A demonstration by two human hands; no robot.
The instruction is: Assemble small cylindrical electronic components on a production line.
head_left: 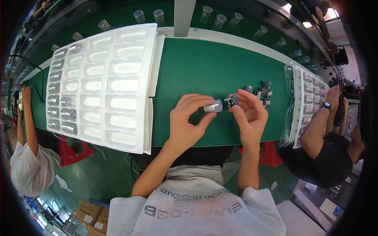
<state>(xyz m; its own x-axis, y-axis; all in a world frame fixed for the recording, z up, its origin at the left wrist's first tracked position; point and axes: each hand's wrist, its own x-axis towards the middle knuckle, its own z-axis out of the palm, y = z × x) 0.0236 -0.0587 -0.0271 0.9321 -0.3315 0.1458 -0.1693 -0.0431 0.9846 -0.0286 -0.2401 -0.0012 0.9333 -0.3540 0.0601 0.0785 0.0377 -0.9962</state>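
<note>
My left hand [188, 120] pinches a short silver metal cylinder [214, 106] between thumb and fingers, its end turned toward the right. Close by on the right, my right hand [251, 114] grips a small grey and black part with metal prongs [232, 100], the prongs pointing at the cylinder. A narrow gap separates the two pieces. Several similar small dark parts [264, 93] lie in a loose group on the green table just beyond my right hand.
A white moulded tray [154, 63] stacked on others lies to the left, silver cylinders in its left pockets. Another filled tray [296, 110] sits at the right. Cylinders [158, 15] stand on the belt behind the green table [197, 59]. Co-workers [29, 165] sit on both sides.
</note>
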